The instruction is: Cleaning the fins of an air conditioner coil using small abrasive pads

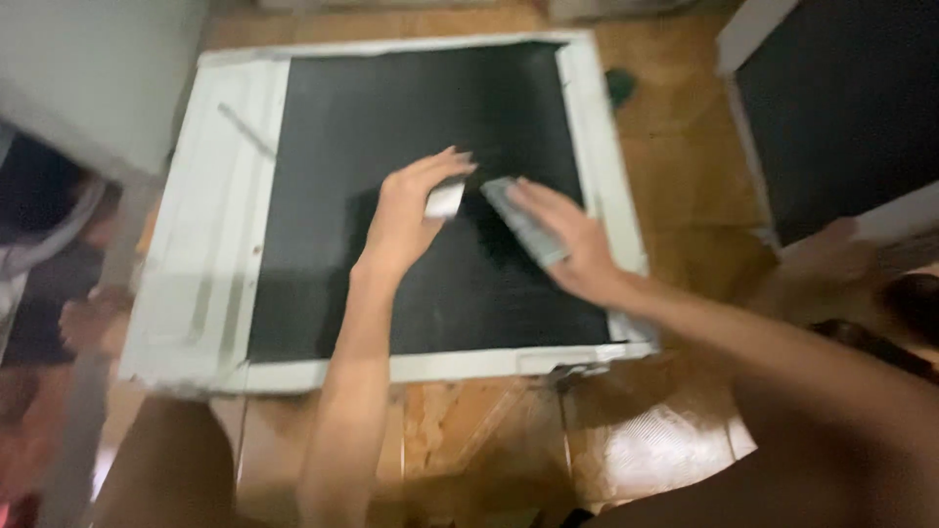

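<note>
Knee: dark, blurred, bottom left of view, closest to the lens, over the floor (675, 186)
Forearms: both bare, reaching up from the bottom edge toward the middle of the screen (391, 127)
Left hand (406, 210): over the middle of the mesh, fingers curled around a small pale block (445, 198), thumb side toward the other hand; block pinched at the fingertips, touching or just above the mesh, cannot tell which
Right hand (572, 244): just right of the left hand, palm down, fingers pressed along a flat grey strip (523, 223); strip tilted, upper end near the pale block, lower end under the fingers
Gap between hands: small, block and strip near each other, apart
Screen: dark mesh in a white frame (220, 225), lying flat on the floor, slightly skewed; both held things over its middle, nearer the right rail
Frame: left rail wide and scuffed, grey streaks on it; bottom rail just beyond the forearms; right rail close under the right wrist
Second screen (841, 108): dark mesh, white edge, top right, well apart from the hands
Floor: brown wood pattern, glossy patch of light near the bottom middle
Left edge: grey slab at top left, blurred dark and pale shapes below it, too smeared to tell
Sharpness: whole view motion-blurred, fine detail of block and strip lost
</note>
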